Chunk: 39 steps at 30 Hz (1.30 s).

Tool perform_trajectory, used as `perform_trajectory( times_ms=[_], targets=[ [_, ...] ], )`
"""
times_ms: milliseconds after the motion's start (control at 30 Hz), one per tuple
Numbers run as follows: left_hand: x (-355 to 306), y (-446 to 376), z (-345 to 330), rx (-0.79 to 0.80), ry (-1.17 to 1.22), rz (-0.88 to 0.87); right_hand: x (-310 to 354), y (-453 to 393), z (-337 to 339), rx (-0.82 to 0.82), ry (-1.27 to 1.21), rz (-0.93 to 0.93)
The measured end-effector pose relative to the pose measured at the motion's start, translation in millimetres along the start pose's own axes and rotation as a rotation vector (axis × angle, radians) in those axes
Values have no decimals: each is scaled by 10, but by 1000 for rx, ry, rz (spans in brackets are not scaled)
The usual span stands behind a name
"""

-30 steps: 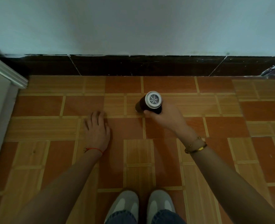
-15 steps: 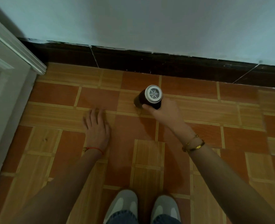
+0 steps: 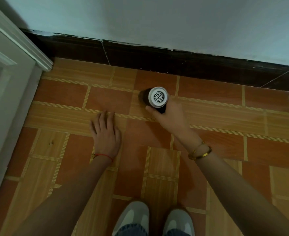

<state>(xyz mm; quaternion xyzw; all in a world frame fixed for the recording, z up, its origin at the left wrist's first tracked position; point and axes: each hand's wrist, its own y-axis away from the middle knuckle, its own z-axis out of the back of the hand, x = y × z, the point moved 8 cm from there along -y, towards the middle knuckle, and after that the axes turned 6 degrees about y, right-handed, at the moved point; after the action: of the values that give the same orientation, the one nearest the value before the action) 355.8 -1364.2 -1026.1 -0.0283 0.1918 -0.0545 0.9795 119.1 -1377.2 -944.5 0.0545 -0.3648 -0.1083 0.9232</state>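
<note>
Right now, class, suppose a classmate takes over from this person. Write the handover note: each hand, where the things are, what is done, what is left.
Right hand: grips the hair dryer. Its white rear grille faces the camera and its dark barrel points down at the floor tiles, close to the dark skirting.
Left hand: lies flat on the tiles with the fingers straight and holds nothing.
Done: the dryer is in hand and aimed at the floor.
Left: probably working the air over the tiles in front of the hands. The picture cannot show whether the dryer is running or whether the tiles are dry.
</note>
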Motion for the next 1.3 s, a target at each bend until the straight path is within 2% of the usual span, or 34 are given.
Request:
perform_trajectory(
  times_ms=[133, 200, 333, 433, 500, 600, 633, 700, 833, 1300],
  targets=[
    [-11, -12, 19, 21, 9, 0, 49, 170, -173, 170, -95, -85],
    [-11, -20, 31, 38, 32, 6, 8, 280, -199, 246, -252, -176],
    [-40, -21, 72, 34, 106, 40, -225, 458, -105, 246, -642, -439],
    [-183, -44, 119, 26, 175, 30, -305, 560, -46, 253, -971, -556],
    [-338, -60, 148, 64, 343, 72, -318, 621, -4, 250, -1089, -588],
    [-625, -28, 57, 273, 975, 420, -300, 702, 40, 250, -1216, -583],
    [-775, -7, 6, 362, 1162, 519, -295, 727, 52, 253, -1238, -571],
    [-1073, 9, -4, 496, 1347, 562, -311, 773, 63, 249, -1252, -553],
    [-1376, 34, 17, 546, 1557, 572, -352, 881, 47, 261, -1242, -550],
    [-1463, 11, -28, 466, 1609, 636, -495, 933, 3, 310, -1221, -549]
  ],
)
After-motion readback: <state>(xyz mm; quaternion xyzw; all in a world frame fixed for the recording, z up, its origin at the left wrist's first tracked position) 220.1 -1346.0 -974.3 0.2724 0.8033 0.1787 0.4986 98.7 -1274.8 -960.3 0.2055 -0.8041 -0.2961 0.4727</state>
